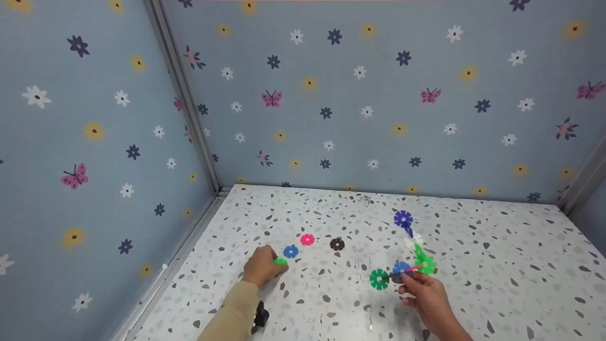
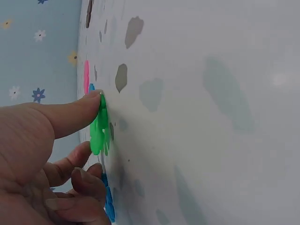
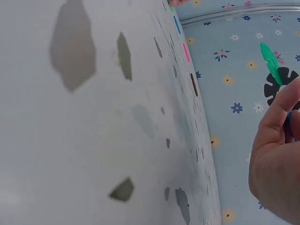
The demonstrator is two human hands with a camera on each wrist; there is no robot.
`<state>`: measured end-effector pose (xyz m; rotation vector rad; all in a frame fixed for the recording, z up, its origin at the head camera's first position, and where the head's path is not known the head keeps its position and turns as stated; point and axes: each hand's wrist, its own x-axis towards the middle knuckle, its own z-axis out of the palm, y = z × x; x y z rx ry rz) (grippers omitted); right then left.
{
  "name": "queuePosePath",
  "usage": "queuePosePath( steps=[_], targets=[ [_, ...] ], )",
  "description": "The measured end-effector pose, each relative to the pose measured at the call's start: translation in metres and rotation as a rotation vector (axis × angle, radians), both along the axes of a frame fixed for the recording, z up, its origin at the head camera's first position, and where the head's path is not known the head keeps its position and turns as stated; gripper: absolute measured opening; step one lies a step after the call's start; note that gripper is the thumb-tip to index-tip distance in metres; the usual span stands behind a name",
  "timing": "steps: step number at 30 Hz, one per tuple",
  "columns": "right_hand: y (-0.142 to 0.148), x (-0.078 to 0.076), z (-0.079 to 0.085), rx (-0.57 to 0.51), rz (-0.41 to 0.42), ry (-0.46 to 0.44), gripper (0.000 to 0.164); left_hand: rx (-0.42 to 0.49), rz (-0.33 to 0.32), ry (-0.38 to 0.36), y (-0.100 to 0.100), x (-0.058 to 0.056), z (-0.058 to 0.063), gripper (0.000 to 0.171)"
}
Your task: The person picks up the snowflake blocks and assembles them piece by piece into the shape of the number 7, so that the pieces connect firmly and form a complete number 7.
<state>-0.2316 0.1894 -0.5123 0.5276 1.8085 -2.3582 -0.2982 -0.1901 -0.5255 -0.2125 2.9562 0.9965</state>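
My left hand (image 1: 262, 266) is low over the table at centre left, pinching a bright green notched plastic disc (image 2: 98, 133) between thumb and fingers. Off to the right, my right hand (image 1: 432, 294) holds a chain of interlocked discs by its blue disc (image 1: 401, 270). A dark green disc (image 1: 379, 279) ends the chain on the left. From the blue disc it runs through pink and bright green (image 1: 427, 264) pieces, then white, up to a dark blue disc (image 1: 403, 219). The right wrist view shows a black disc (image 3: 276, 86) joined beside the fingers; the rest is out of frame there.
Loose discs lie on the speckled white table (image 1: 331, 303) beyond my left hand: a blue disc (image 1: 290, 251), a pink disc (image 1: 307, 239) and a dark brown disc (image 1: 337, 244). Flower-patterned panels (image 1: 350, 94) border the table at the back and left.
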Motion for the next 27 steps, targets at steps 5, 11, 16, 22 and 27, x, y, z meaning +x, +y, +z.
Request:
queuePosePath(
  steps=[5,11,16,22,27],
  targets=[
    [-0.006,-0.002,0.001,0.003,-0.01,0.008,0.013,0.073,-0.05,0.058,0.01,0.004,0.0,0.03],
    [-0.009,-0.003,-0.001,0.001,-0.02,-0.005,0.018,0.379,-0.187,0.07,0.041,0.012,0.007,0.021],
    [-0.011,0.001,-0.002,-0.016,-0.038,-0.014,0.019,0.61,-0.294,0.032,0.077,0.03,0.015,0.016],
    [-0.008,-0.002,-0.002,-0.06,-0.049,-0.005,0.025,0.726,-0.386,0.064,0.106,0.042,0.022,0.013],
    [-0.008,-0.004,0.002,-0.105,-0.055,-0.008,0.018,0.679,-0.473,0.172,0.116,0.049,0.023,0.01]
  ],
)
